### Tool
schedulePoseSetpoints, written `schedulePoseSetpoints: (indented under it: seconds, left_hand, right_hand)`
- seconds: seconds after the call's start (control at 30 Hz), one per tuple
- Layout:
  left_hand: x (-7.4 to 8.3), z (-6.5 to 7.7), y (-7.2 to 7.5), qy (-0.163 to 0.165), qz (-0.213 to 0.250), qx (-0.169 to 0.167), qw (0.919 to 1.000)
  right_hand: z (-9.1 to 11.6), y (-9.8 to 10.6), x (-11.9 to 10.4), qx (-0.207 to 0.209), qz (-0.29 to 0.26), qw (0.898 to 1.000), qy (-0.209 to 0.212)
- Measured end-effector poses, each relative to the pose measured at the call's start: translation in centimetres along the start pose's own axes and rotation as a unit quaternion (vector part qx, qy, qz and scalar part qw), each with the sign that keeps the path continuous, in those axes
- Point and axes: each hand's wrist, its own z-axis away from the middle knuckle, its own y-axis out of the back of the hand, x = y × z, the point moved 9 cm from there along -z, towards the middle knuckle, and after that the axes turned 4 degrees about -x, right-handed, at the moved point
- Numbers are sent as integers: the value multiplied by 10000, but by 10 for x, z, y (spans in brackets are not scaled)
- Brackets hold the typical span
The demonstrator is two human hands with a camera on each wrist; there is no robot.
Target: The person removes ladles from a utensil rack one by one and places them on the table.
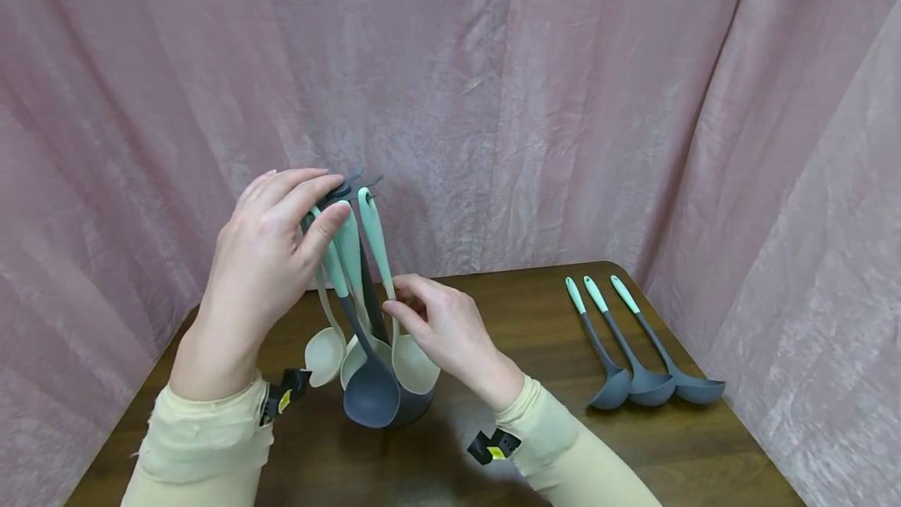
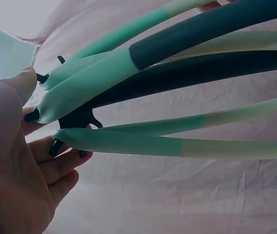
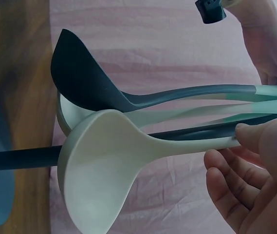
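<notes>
A dark utensil stand (image 3: 26, 158) carries cream and grey ladles, hung by mint handles from hooks around its top. My left hand (image 1: 263, 237) holds the stand's top, thumb on the near side and fingers behind the hooks (image 2: 77, 118). With thumb and fingertips, my right hand (image 1: 454, 327) pinches the neck of a cream ladle (image 3: 104, 170) on the right side. That ladle's handle end is up at a hook. A grey ladle (image 1: 373, 393) hangs in front, and a cream ladle (image 1: 325, 357) on the left. Other cream bowls are partly hidden behind.
Three grey ladles with mint handles lie side by side on the right of the brown wooden table (image 1: 521, 319): a left one (image 1: 611, 390), a middle one (image 1: 649, 388) and a right one (image 1: 697, 388). Pink curtains (image 1: 450, 100) surround the table's back and sides.
</notes>
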Motion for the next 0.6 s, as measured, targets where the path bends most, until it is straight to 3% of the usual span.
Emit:
schedulePoseSetpoints:
  seconds: [0.3,0.6]
  left_hand:
    - [6,1,-4,579,-72,8,9983]
    - [15,2,-7,642,-278,293,9971]
  right_hand:
    - [4,6,2,162,-52,9999,13]
    - [7,14,7,312,-53,9995,-59]
